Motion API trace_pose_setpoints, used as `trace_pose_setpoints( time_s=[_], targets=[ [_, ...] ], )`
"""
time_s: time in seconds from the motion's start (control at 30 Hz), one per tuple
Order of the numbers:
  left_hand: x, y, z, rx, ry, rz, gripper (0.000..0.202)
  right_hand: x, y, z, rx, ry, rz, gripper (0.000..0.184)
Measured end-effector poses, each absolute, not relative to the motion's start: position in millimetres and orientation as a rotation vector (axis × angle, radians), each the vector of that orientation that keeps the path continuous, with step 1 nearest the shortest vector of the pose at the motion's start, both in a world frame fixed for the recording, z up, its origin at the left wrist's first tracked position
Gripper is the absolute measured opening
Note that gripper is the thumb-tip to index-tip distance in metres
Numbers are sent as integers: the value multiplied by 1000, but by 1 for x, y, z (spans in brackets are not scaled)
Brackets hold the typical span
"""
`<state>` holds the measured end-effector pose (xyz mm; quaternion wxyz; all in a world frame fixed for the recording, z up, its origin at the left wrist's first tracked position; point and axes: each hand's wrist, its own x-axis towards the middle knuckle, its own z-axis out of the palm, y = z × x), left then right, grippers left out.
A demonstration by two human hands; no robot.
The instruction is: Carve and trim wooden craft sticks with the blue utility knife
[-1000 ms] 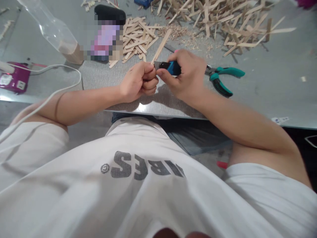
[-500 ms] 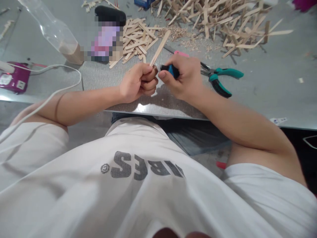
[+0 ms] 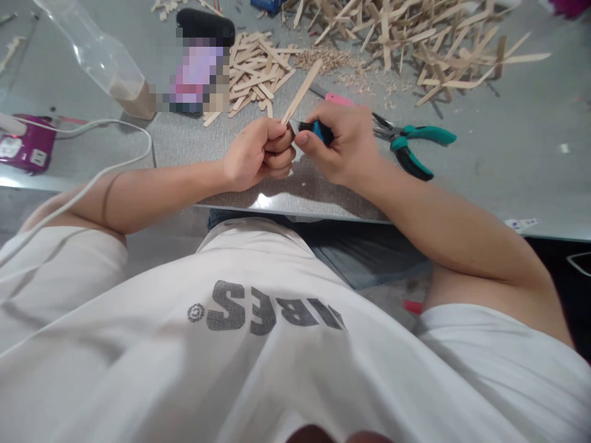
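Note:
My left hand point(image 3: 258, 154) is closed, pinching the lower end of a flat wooden craft stick point(image 3: 303, 89) between thumb and curled fingers. The stick slants up and to the right. Wrapped in my right hand point(image 3: 344, 144) is a utility knife point(image 3: 322, 131) with a blue-and-black handle. Its thin blade reaches toward the stick's lower end, close by my left thumb; whether it touches the wood is too small to tell. Just right of my right hand lie teal-handled pliers point(image 3: 415, 144). A pink-handled tool point(image 3: 338, 98) shows partly behind my knuckles.
Short craft sticks point(image 3: 256, 74) are piled beyond my left hand, beside wood shavings point(image 3: 323, 59). A larger heap of wood strips point(image 3: 415, 37) spreads at the back right. Leftward are a phone point(image 3: 196, 74), a black case point(image 3: 207, 27), a plastic bottle point(image 3: 106, 61), a purple box point(image 3: 28, 144) and a white cable point(image 3: 124, 123).
The craft stick's upper end has shifted slightly to the right and down. Both hands stay nearly in place with the same grips.

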<state>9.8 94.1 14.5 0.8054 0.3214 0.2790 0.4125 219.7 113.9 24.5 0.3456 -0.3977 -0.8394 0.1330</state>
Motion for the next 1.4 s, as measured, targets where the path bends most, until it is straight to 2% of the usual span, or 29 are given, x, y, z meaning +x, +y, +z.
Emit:
trace_pose_setpoints(
  time_s=[0.27, 0.47, 0.73, 1.03, 1.17, 1.4],
  targets=[
    [7, 98, 8, 771, 565, 858, 54, 218, 113, 28, -1018, -2200, 359, 85],
    [5, 95, 13, 703, 725, 845, 48, 217, 109, 34, -1066, -2212, 399, 84],
    [10, 91, 21, 802, 577, 825, 54, 217, 116, 28, -981, -2214, 548, 86],
    [4, 97, 26, 795, 590, 790, 53, 223, 115, 21, -1180, -2140, 145, 87],
    [3, 96, 34, 835, 553, 815, 50, 231, 116, 26, -1262, -2161, 136, 74],
    [0, 97, 32, 1026, 533, 784, 52, 228, 109, 35, -1174, -2247, 245, 78]
  ],
)
